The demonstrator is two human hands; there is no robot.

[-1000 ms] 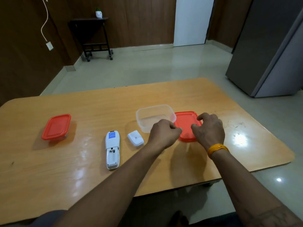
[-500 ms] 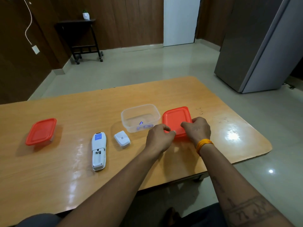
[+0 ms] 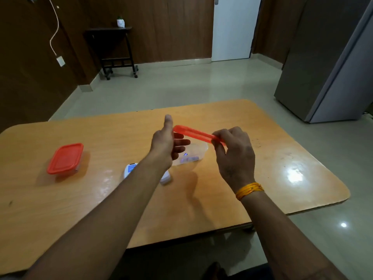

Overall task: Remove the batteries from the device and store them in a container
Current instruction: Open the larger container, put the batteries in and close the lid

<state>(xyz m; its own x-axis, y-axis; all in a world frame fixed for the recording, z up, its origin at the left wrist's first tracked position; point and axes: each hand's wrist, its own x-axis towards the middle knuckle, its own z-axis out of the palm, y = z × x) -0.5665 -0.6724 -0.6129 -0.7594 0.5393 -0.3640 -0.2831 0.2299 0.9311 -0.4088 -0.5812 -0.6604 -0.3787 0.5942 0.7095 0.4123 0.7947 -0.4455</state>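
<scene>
My right hand [image 3: 234, 152] pinches the right end of a red lid [image 3: 193, 133] and holds it edge-on in the air above the clear container [image 3: 198, 150]. Purple-tinted batteries [image 3: 188, 157] lie inside that container. My left hand [image 3: 168, 141] is at the lid's left end, thumb up and fingers spread beneath it; whether it grips the lid I cannot tell. The white device [image 3: 130, 169] lies on the table, mostly hidden under my left forearm. Its white battery cover [image 3: 166, 178] peeks out beside the forearm.
A second container with a red lid [image 3: 65, 158] stands at the left of the wooden table [image 3: 282, 178]. A grey refrigerator [image 3: 331, 57] is at the right, a small dark side table [image 3: 113, 47] against the far wall.
The red lid, which lay flat on the table right of the clear container, has been lifted off the table. Both hands rose with it over the container.
</scene>
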